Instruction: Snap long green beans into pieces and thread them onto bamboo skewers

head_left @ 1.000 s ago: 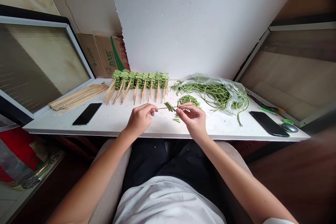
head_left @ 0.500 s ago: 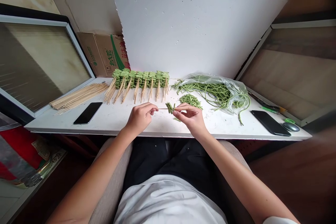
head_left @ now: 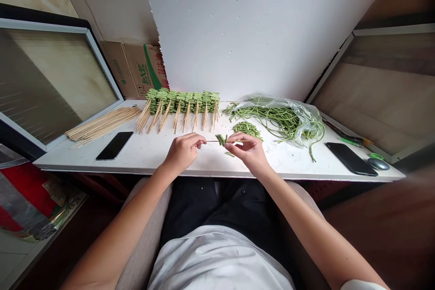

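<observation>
My left hand [head_left: 183, 153] pinches one end of a thin bamboo skewer [head_left: 214, 141], and my right hand [head_left: 246, 153] grips its other end between finger and thumb. Several short green bean pieces [head_left: 221, 139] are threaded on the skewer between my hands. A few cut pieces [head_left: 229, 154] lie on the white table [head_left: 142, 156] just below it. Beyond my right hand sits a heap of cut long beans [head_left: 247, 130]. Long uncut beans spill from a clear plastic bag [head_left: 280, 120].
Finished bean skewers [head_left: 181, 102] stand in a row against a white foam board [head_left: 258, 41]. A bundle of bare skewers [head_left: 102, 127] and a black phone [head_left: 114, 145] lie left; another phone [head_left: 351, 158] and a green-handled tool [head_left: 348, 140] lie right. Framed panels flank the table.
My hands have drawn slightly closer together. The bean pieces sit a little further right along the skewer and stand more upright. The view has shifted slightly.
</observation>
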A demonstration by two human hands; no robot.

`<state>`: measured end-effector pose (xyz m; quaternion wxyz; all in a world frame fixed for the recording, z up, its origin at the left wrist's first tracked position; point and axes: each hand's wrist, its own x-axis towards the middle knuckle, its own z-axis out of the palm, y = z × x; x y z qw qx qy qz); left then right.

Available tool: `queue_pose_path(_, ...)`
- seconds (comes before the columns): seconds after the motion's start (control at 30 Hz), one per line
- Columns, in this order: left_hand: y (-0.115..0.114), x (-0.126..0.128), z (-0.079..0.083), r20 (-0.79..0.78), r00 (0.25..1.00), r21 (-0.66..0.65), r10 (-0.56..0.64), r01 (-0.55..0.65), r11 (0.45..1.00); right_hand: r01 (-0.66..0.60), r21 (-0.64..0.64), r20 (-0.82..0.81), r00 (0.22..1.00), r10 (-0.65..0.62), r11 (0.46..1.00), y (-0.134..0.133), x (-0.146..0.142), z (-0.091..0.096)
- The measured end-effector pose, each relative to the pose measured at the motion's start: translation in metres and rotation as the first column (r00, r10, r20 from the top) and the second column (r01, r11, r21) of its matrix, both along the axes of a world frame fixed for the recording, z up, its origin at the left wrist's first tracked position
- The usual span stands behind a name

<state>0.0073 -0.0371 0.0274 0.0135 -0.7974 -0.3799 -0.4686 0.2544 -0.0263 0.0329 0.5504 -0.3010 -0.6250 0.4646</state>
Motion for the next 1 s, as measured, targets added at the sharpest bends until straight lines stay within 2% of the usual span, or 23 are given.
queue_pose_path(0.2,0.000,-0.001,0.000,-0.001,1.000,-0.003,0.015,-0.015,1.000,0.003,0.090,0.103,0.995,-0.012,0.996,0.006,0.006,-0.001)
queue_pose_path(0.3,0.001,-0.004,0.001,0.000,0.999,0.039,0.038,-0.038,0.999,-0.001,0.183,0.225,0.973,-0.041,0.983,0.015,0.016,0.000)
queue_pose_path(0.37,0.002,-0.006,0.001,0.001,0.998,0.057,0.057,-0.057,0.997,0.017,0.280,0.365,0.923,-0.123,0.960,0.024,0.026,-0.001)
queue_pose_path(0.47,0.005,-0.009,0.000,-0.008,0.996,0.063,0.085,-0.084,0.994,0.040,0.387,0.572,0.773,-0.274,0.921,0.042,0.043,-0.010)
queue_pose_path(0.57,0.007,-0.011,-0.002,-0.021,0.995,0.054,0.100,-0.099,0.994,0.019,0.385,0.706,0.637,-0.308,0.923,0.058,0.056,-0.025)
queue_pose_path(0.63,0.009,-0.012,-0.004,-0.030,0.993,0.050,0.111,-0.109,0.993,0.000,0.372,0.752,0.586,-0.302,0.928,0.066,0.061,-0.033)
queue_pose_path(0.8,0.012,-0.015,-0.007,-0.040,0.989,0.040,0.142,-0.140,0.989,-0.009,0.390,0.755,0.576,-0.314,0.921,0.072,0.064,-0.039)
queue_pose_path(1.0,0.017,-0.021,-0.011,-0.066,0.980,0.003,0.186,-0.186,0.983,-0.037,0.343,0.799,0.536,-0.271,0.939,0.075,0.067,-0.043)
